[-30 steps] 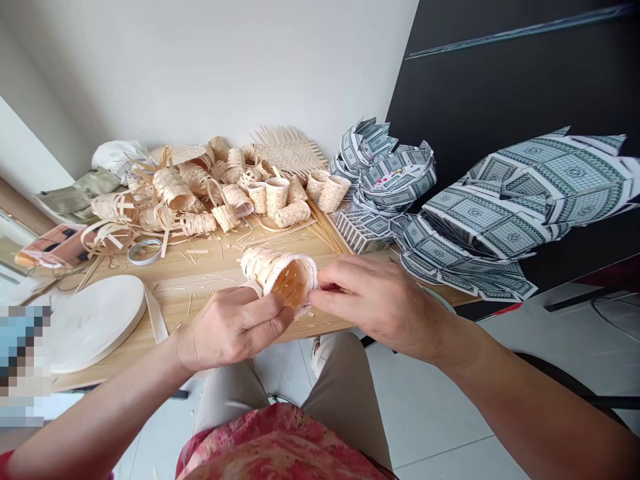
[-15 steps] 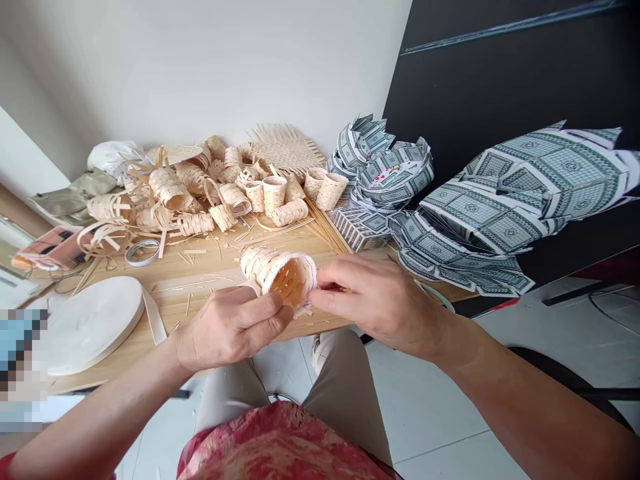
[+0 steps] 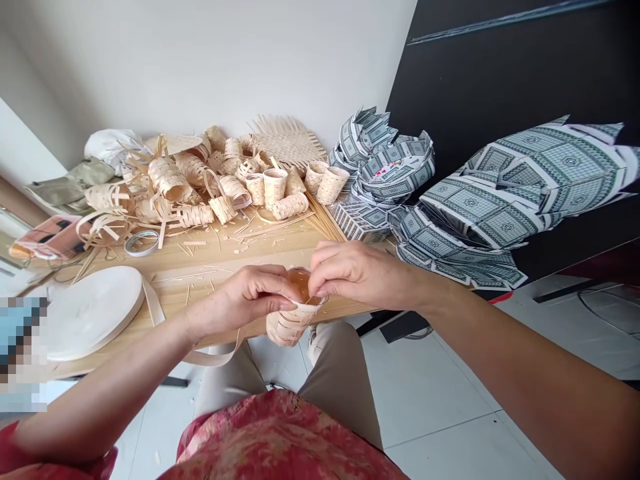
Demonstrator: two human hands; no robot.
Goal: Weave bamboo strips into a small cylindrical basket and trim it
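A small cup-shaped basket (image 3: 289, 328) woven from pale wood strips is held upright just past the table's front edge, its round mouth facing up. My left hand (image 3: 245, 293) pinches the near left side of the rim between thumb and fingers. At the right of the mouth, the closed fingertips of my right hand (image 3: 350, 272) grip the rim, partly covering the opening. Whether a thin strip is also between them cannot be made out. A pale flat strip (image 3: 215, 359) hangs in a loop below my left wrist.
Left on the wooden table (image 3: 185, 293) lies a large flat roll of white strip (image 3: 93, 313), with a tape roll (image 3: 141, 243) behind it. Several woven baskets (image 3: 170, 180) are heaped along the wall. Folded-card shapes (image 3: 475, 200) stand at the right. Wood scraps litter the tabletop.
The basket has tipped from lying sideways to mouth up and come nearer my body. My left hand has shifted from below the mouth to the rim's left side.
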